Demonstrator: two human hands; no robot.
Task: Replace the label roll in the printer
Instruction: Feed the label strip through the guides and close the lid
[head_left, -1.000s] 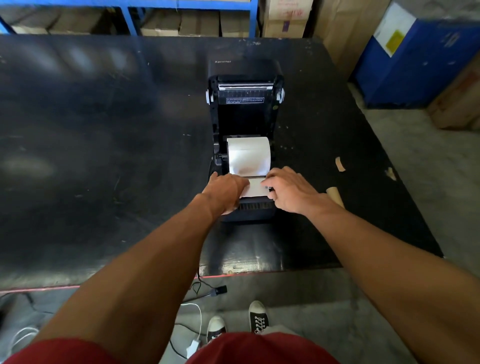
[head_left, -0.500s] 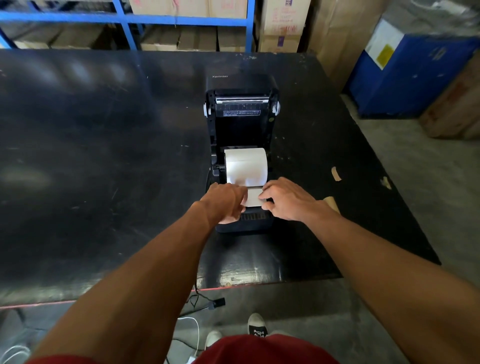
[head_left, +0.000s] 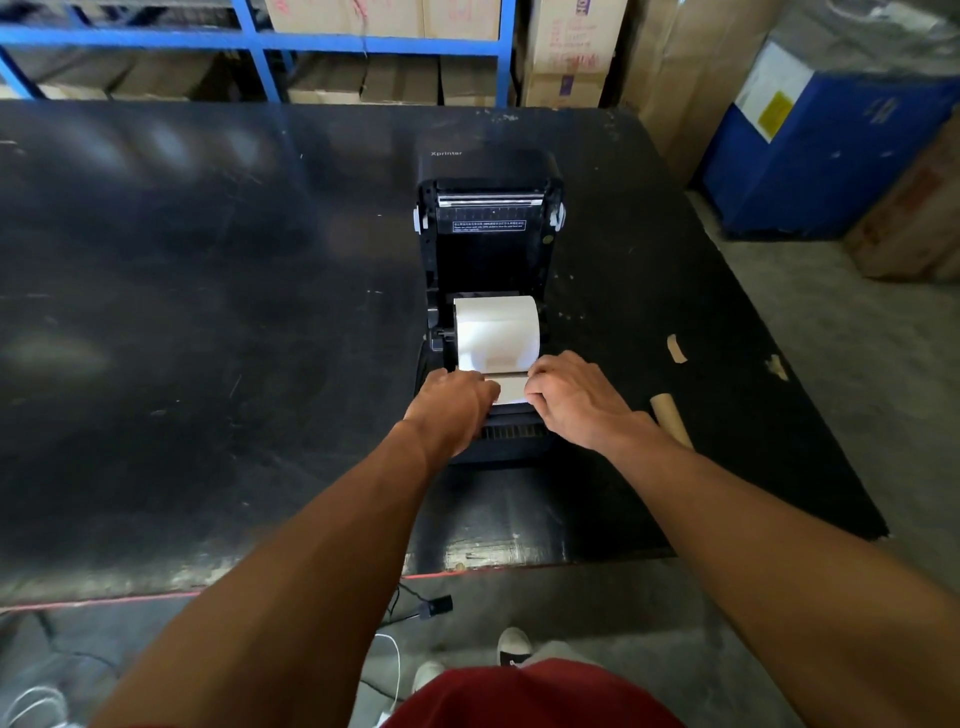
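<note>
Item: label printer (head_left: 488, 249), black, lid standing open toward 12 o'clock, sitting on the dark table (head_left: 208, 312).

Item: label roll (head_left: 496, 332), white, seated in the printer's bay. Its free end, the paper tongue (head_left: 511, 389), is lying flat toward 6 o'clock over the front feed path.

Change noted: against the views of a second and half a second ago, the hands are keeping the same places on the paper's two side edges, and the tongue is showing about the same length; mostly the head camera is shifting, placing the printer lower in view. Judgement: the roll is already dropped in, and the step in hand is threading and squaring the leading edge; closing the lid is not yet done.

Item: left hand (head_left: 457, 405), at 9 o'clock of the tongue, fingers curled down and overlapping the paper's left edge; whether they are pinching or only pressing cannot be told.

Item: right hand (head_left: 576, 400), at 3 o'clock of the tongue, fingertips (head_left: 535, 382) bent together and touching the paper's right edge.

Position: the tongue is lying between the two hands; the roll is sitting just beyond the fingers, at 12 o'clock.

Item: cardboard core (head_left: 670, 421), bare, lying on the table at 3 o'clock of the right wrist; likely the spent roll.
</note>
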